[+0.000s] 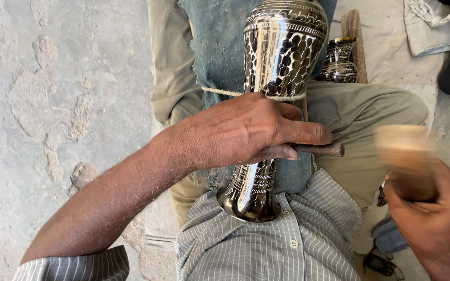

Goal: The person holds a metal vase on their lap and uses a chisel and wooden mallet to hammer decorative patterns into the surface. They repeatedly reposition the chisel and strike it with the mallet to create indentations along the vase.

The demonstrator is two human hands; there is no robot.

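A tall black and silver engraved metal vase lies along my lap on a blue-grey cloth, tied down by a thin cord. My left hand rests across the vase's middle and grips a slim metal chisel whose end sticks out to the right. My right hand is at the lower right, closed around the handle of a wooden mallet, which is blurred by motion. The mallet's head sits just right of the chisel's end, apart from it.
A second, smaller engraved vase stands beyond my right knee beside a wooden stick. A grey cloth with rope lies at the top right. Rough concrete floor fills the left. A small dark device lies at the bottom right.
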